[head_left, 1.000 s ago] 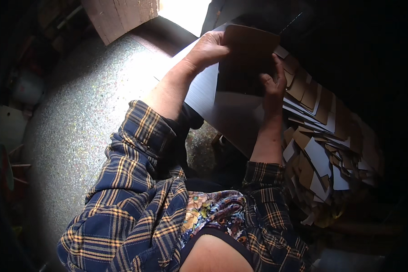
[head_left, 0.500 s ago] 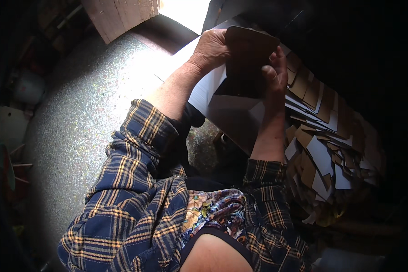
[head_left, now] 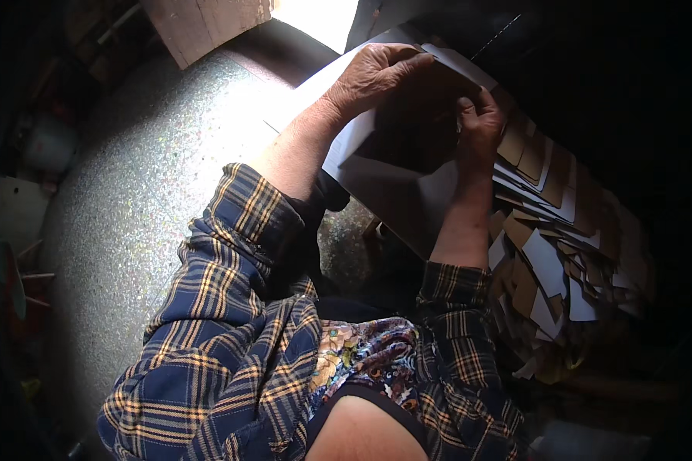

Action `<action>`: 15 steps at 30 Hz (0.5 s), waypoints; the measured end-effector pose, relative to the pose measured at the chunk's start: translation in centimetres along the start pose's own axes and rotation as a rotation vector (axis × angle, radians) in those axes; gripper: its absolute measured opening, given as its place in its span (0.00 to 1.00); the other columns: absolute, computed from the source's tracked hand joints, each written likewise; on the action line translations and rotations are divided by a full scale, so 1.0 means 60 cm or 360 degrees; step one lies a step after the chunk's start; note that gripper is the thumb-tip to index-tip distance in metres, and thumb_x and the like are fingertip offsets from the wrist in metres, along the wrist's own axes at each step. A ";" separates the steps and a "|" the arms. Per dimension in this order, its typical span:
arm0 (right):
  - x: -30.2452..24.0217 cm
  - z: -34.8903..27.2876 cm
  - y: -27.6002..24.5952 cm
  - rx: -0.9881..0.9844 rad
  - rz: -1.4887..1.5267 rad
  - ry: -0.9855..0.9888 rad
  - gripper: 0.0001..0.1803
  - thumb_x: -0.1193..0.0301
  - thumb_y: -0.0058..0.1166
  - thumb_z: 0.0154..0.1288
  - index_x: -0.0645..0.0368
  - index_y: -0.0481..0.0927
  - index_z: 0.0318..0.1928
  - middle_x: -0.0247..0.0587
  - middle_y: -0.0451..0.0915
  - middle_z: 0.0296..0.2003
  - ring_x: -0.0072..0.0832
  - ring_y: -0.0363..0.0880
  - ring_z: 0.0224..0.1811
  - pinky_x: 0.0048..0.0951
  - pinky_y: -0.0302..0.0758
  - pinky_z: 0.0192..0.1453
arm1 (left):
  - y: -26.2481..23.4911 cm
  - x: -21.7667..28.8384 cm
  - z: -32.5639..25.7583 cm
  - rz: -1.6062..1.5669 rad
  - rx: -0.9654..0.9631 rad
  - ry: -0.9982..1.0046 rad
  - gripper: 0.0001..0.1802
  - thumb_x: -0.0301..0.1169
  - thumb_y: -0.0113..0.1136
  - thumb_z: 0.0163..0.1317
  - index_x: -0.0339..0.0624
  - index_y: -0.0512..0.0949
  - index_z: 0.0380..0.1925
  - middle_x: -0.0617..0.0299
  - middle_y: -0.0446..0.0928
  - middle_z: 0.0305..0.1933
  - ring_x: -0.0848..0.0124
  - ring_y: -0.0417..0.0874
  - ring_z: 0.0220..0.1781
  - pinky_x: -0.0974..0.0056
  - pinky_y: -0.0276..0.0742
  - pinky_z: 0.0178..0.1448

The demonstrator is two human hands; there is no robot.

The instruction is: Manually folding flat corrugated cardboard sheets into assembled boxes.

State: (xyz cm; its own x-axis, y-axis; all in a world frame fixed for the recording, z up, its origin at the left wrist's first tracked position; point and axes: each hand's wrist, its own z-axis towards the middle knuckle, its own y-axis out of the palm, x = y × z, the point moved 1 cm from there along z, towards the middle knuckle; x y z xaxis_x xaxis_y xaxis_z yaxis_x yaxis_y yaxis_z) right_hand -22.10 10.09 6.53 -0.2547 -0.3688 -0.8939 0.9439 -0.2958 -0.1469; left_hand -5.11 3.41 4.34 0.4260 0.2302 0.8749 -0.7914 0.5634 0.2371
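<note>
Head view puts my two hands near the upper middle of the frame, both closed on one folded cardboard sheet (head_left: 407, 146). It looks brown on its shaded face and pale grey-white on the flaps that catch light. My left hand (head_left: 377, 73) curls over its top edge; my right hand (head_left: 480, 123) pinches its right side. Right of it lies a pile of cardboard pieces (head_left: 561, 253), brown and white, overlapping loosely.
</note>
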 end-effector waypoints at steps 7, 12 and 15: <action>0.013 0.014 -0.033 0.0172 0.0021 -0.0203 0.06 0.78 0.55 0.63 0.61 0.83 0.40 0.33 0.83 0.35 0.18 0.78 0.38 0.20 0.73 0.46 | -0.012 -0.007 0.000 0.0359 -0.0166 -0.0153 0.19 0.38 0.59 0.62 0.34 0.79 0.46 0.56 0.82 0.41 0.71 0.81 0.44 0.65 0.75 0.55; 0.026 0.006 -0.026 0.0281 0.0037 -0.0273 0.07 0.78 0.55 0.63 0.61 0.83 0.41 0.34 0.83 0.36 0.18 0.78 0.38 0.20 0.73 0.46 | -0.008 -0.025 0.001 0.0852 -0.0107 -0.0263 0.16 0.23 0.53 0.51 0.36 0.80 0.40 0.54 0.84 0.36 0.68 0.84 0.40 0.65 0.77 0.50; 0.025 0.007 -0.028 0.0334 0.0074 -0.0241 0.04 0.78 0.54 0.62 0.60 0.82 0.35 0.29 0.81 0.31 0.15 0.75 0.33 0.20 0.71 0.42 | -0.007 -0.028 0.000 0.0815 -0.0095 -0.0275 0.13 0.25 0.52 0.56 0.37 0.82 0.40 0.56 0.83 0.35 0.70 0.83 0.39 0.65 0.78 0.50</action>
State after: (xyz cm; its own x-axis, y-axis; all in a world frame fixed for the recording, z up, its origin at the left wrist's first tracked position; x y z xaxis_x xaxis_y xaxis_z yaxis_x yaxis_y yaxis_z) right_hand -24.16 9.66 5.59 -0.2553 -0.5095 -0.8217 0.8952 -0.4456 -0.0018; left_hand -5.48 2.76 2.77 -0.0898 0.3562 0.9301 -0.8504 0.4587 -0.2578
